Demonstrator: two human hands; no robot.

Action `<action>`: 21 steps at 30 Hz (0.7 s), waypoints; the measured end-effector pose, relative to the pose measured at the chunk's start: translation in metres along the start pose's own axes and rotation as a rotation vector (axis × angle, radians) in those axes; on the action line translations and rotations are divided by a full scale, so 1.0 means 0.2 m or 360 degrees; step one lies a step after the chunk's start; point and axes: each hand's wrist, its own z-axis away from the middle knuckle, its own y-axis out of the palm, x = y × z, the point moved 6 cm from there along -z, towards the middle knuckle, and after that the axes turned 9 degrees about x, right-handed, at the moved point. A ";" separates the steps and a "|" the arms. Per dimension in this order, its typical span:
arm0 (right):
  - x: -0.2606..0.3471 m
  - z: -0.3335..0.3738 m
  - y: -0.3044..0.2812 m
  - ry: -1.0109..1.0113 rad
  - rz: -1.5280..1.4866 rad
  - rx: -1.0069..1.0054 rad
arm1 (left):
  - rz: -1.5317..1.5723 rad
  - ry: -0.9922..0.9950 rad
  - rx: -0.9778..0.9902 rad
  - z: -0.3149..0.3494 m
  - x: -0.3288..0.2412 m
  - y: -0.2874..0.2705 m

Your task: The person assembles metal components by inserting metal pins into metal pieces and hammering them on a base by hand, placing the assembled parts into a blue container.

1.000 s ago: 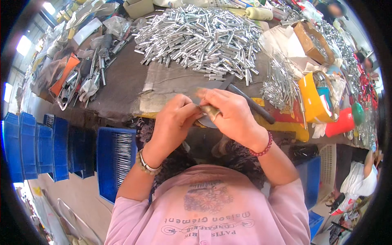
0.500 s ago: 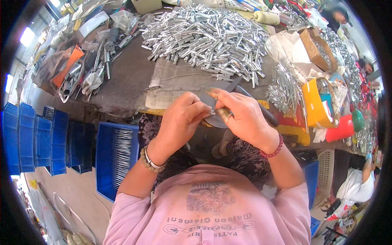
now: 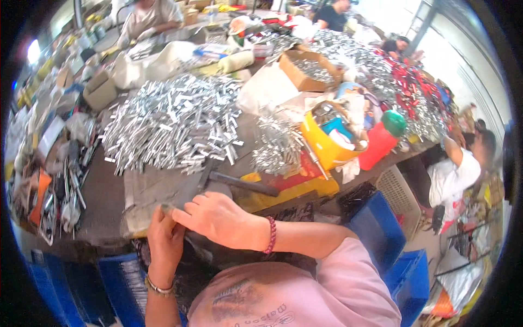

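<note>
My left hand (image 3: 165,242) is raised over the near edge of the bench, its fingers pinched together. My right hand (image 3: 223,222) meets it, thumb and fingers bent closed at the left fingertips. Whatever lies between the fingers is hidden and blurred. Just beyond my right hand, a hammer (image 3: 245,183) rests on the bench with its dark handle pointing right. A large heap of short silvery metal tubes (image 3: 177,122) lies beyond the hands. To its right is a smaller pile of thin metal pins (image 3: 277,146).
A cut-open yellow container (image 3: 321,150), a red bottle with a green end (image 3: 381,147) and a cardboard box (image 3: 297,71) stand to the right. Blue crates (image 3: 376,223) flank me below the bench. Bagged scrap parts (image 3: 71,185) lie left. Other people (image 3: 460,163) sit around the bench.
The view has swung to the right, bringing more of the bench and other people into sight. My hands stay close together; my right hand now reaches across to the left fingertips.
</note>
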 end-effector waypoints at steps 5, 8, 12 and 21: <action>-0.12 0.12 -0.12 0.0203 0.0030 -0.0266 | 0.0179 -0.0108 -0.0051 -0.06 -0.11 -0.06; -0.27 0.22 -0.16 0.0588 0.0105 -0.0394 | 0.0191 -0.0086 -0.0086 -0.05 -0.10 -0.05; -0.36 0.26 -0.06 0.0657 0.0036 -0.0184 | 0.0239 -0.0167 -0.0086 -0.03 -0.12 -0.06; -0.21 0.34 -0.20 0.0417 -0.0402 -0.0355 | 0.0166 -0.0117 -0.0122 -0.08 -0.06 -0.04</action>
